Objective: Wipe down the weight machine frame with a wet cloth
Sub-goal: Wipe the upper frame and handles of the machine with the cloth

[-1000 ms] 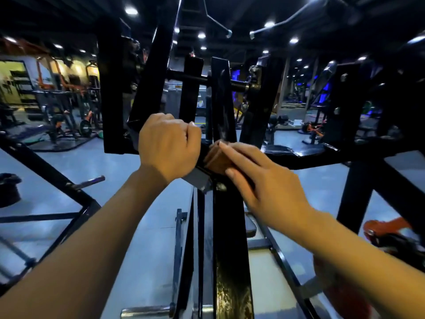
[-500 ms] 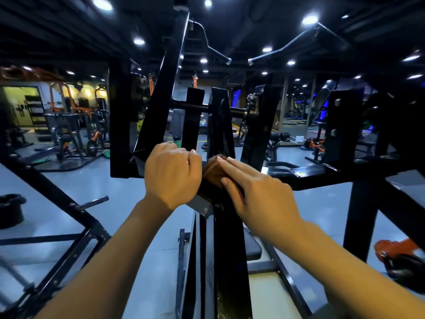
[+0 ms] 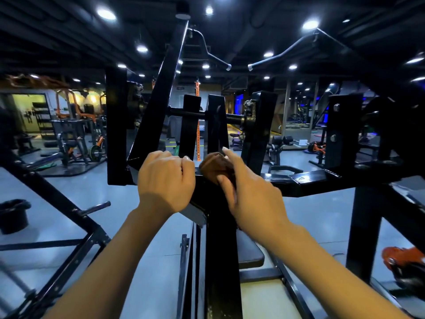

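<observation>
The black steel weight machine frame [image 3: 305,180] fills the middle of the head view, with a cross beam running right and a central post dropping toward me. A small brown cloth [image 3: 212,165] lies on the joint where beam and post meet. My right hand [image 3: 250,192] presses it against the frame with straight fingers laid over it. Just to the left, my left hand [image 3: 165,180] curls its fingers over the frame's edge and grips it.
A black padded seat [image 3: 249,252] sits below the joint. A slanted black bar with a peg [image 3: 96,207] stands at left, a black bucket [image 3: 13,215] beyond it. An orange object [image 3: 402,261] lies on the floor at right. Other gym machines line the back.
The view has tilted upward, so hands and frame sit lower in the picture. My right hand and the cloth have shifted slightly up along the joint. The left hand keeps its grip.
</observation>
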`<state>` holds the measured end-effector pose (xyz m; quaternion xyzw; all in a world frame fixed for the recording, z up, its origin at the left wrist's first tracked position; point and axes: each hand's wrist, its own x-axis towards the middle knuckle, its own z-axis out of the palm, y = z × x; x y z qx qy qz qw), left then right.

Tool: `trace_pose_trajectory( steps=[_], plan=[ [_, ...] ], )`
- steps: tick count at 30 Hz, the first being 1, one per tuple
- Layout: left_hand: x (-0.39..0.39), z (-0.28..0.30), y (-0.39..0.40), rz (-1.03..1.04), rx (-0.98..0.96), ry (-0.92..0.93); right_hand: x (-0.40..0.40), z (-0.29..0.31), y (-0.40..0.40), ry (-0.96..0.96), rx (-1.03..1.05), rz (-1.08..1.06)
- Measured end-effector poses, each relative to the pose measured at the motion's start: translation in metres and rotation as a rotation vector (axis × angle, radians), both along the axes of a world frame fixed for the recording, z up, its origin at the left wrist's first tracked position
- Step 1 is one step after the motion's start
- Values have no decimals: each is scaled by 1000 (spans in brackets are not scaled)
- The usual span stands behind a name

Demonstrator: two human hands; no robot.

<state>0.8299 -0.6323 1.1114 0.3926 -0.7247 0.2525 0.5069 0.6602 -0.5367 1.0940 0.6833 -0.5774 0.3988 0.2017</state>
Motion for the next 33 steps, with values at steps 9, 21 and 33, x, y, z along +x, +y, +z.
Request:
trace_pose_trajectory(
  steps=[9, 21, 33],
  plan=[
    [6, -6, -9, -17, -81, -49, 3, -22, 29, 87, 24, -80],
    [4, -8, -10, -28, -55, -27, 18, -23, 38, 109, 62, -178],
    [4, -5, -6, -48, -70, -24, 17, -7, 24, 122, 53, -206]
  ],
)
